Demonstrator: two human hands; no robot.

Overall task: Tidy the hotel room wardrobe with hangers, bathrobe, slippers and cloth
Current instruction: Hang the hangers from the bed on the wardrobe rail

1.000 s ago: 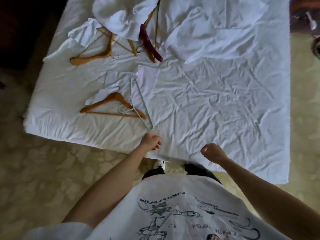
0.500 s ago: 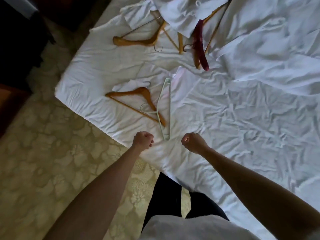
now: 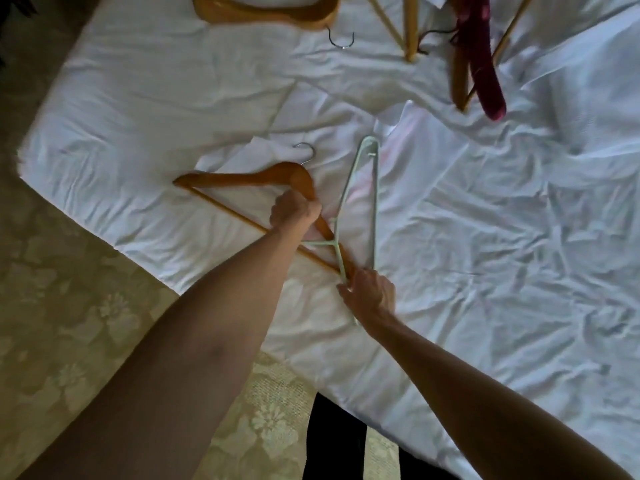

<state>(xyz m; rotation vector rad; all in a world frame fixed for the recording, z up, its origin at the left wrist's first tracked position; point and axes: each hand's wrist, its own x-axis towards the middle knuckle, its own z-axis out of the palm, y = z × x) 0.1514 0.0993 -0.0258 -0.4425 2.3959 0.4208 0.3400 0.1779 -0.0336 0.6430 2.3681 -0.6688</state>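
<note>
Left hand (image 3: pixel 294 213) is what I see first: its fingers are curled round the right shoulder of the wooden hanger (image 3: pixel 242 180), just below the bend where the metal hook (image 3: pixel 306 152) rises. That hanger lies flat on the white bed sheet (image 3: pixel 485 254), near the bed's left corner, with its long bar running down to the right under my forearm. My right hand (image 3: pixel 370 294) sits just beyond the lower end of that bar, fingers bent over the near corner of the pale green plastic hanger (image 3: pixel 358 202); I read it as gripping that corner, though the fingertips are hidden beneath the hand. The green hanger crosses over the wooden one's lower end, the two touching there, and its narrow frame stretches away from me up the sheet.

Further out, along the top edge of my view, I see another wooden hanger (image 3: pixel 266 12) partly cut off, with its hook (image 3: pixel 341 39) lying on the sheet below it. To its right lie thin wooden bars (image 3: pixel 410 29) and a dark red padded hanger (image 3: pixel 481 60) resting across another wooden piece. Patterned carpet (image 3: pixel 69 323) covers the floor left of the bed, and my dark trouser legs (image 3: pixel 332 441) show at the bottom.
</note>
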